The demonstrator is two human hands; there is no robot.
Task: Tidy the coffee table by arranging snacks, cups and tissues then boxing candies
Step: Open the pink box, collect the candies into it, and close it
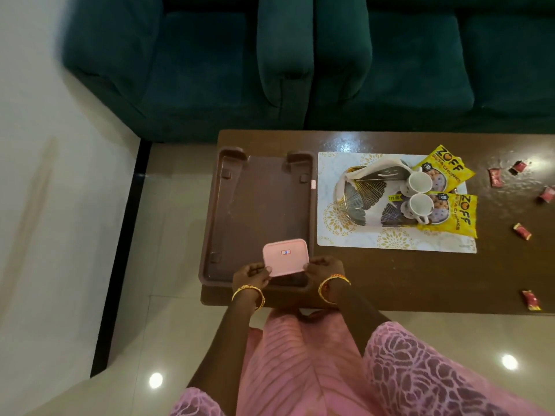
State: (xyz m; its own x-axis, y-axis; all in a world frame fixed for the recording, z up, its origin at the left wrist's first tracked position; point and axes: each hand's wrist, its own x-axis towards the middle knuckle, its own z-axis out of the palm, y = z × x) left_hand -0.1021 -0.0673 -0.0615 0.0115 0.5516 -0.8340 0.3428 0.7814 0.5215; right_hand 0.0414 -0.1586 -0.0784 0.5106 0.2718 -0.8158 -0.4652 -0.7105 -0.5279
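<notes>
Both hands hold a small pink box [286,256] by its near corners, above the near end of a big brown plastic tray [261,211]. My left hand [251,275] grips its left corner, my right hand [323,267] its right corner. On a patterned placemat [330,229] sits a leaf-print tray [357,202] carrying two white cups [420,181] [420,204], a tissue holder with tissue [381,172] and two yellow snack packets [447,166] [462,214]. Several red-wrapped candies [522,231] lie scattered at the table's right end.
The brown coffee table [405,277] stands in front of a dark green sofa [330,64]. Glossy tiled floor lies to the left and near side. My pink dress fills the bottom of the view.
</notes>
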